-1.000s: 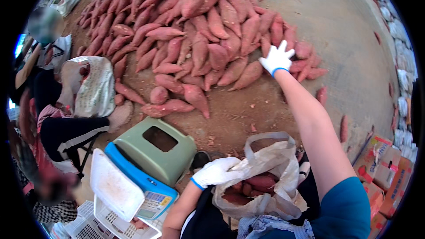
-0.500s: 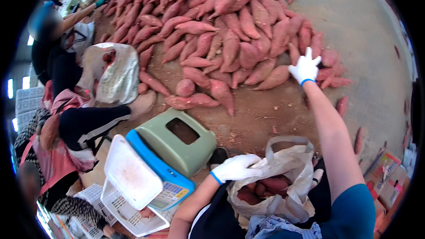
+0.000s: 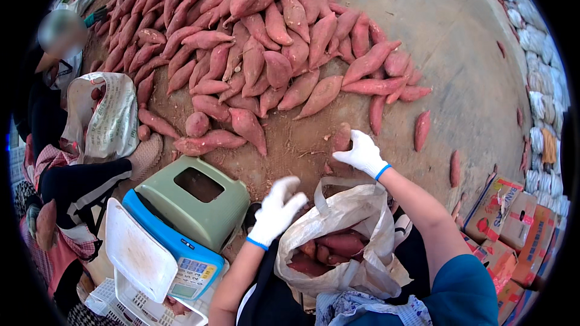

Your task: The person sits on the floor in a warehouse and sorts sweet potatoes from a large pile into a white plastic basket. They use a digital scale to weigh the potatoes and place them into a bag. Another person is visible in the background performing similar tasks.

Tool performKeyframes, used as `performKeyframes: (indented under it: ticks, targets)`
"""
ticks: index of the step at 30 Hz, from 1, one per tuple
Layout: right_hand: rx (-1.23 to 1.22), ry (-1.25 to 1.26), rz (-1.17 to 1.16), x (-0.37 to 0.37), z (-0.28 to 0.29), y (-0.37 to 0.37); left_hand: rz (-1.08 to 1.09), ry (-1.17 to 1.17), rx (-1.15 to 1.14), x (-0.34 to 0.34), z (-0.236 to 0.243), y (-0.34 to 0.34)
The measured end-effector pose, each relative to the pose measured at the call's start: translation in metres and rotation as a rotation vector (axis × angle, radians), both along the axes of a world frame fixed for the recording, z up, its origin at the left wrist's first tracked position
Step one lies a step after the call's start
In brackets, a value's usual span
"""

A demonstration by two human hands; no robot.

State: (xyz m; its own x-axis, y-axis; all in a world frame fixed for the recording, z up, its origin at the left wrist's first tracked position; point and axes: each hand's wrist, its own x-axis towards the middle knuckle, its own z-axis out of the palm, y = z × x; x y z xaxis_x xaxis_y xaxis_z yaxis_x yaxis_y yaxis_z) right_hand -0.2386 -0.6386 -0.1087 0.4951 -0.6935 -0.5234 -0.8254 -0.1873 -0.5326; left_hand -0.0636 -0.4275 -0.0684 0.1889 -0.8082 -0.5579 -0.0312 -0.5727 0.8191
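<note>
My right hand [image 3: 364,154], in a white glove with a blue cuff, is closed on a sweet potato [image 3: 342,137] just beyond the bag. Off the bag's left side, my left hand [image 3: 275,211], gloved the same way, is raised with fingers apart and slightly blurred. Between my arms stands a whitish woven bag [image 3: 376,229] with its mouth and handle up. Several sweet potatoes [image 3: 341,244] lie inside it. Ahead spreads a large heap of red-skinned sweet potatoes [image 3: 254,60] on the dirt floor.
Left of me stand a blue scale [image 3: 202,256] with a white tray [image 3: 138,252] and a green plastic stool [image 3: 181,199]. Two people sit at the left, near another filled bag [image 3: 112,121]. Cardboard boxes [image 3: 498,211] are at the right, with stacked white bundles [image 3: 541,96] behind.
My right hand has drawn back from the heap toward the bag, now with a sweet potato. My left hand has let go of the bag's rim and lifted leftward. The view has swung right.
</note>
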Motion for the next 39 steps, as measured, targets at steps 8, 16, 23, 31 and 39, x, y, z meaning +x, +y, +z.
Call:
performKeyframes:
  ticks: [8,16,23,31,39]
  targets:
    - [-0.022,-0.445,0.337,0.04,0.061,-0.022,0.384,0.734,-0.045,-0.009,-0.044,-0.019]
    - [-0.913,0.349,0.51,-0.009,-0.039,-0.146,0.793,1.01,-0.214,-0.002,-0.036,-0.008]
    - [-0.523,0.473,0.457,-0.004,-0.021,-0.122,0.532,0.351,-0.292,0.009,-0.005,0.003]
    - [0.392,-0.141,-0.164,-0.065,0.044,-0.049,0.311,-0.334,-0.88,0.006,0.056,0.033]
    - [0.862,-0.673,-0.462,-0.127,0.174,-0.008,0.957,-0.216,-0.962,-0.011,0.2,0.167]
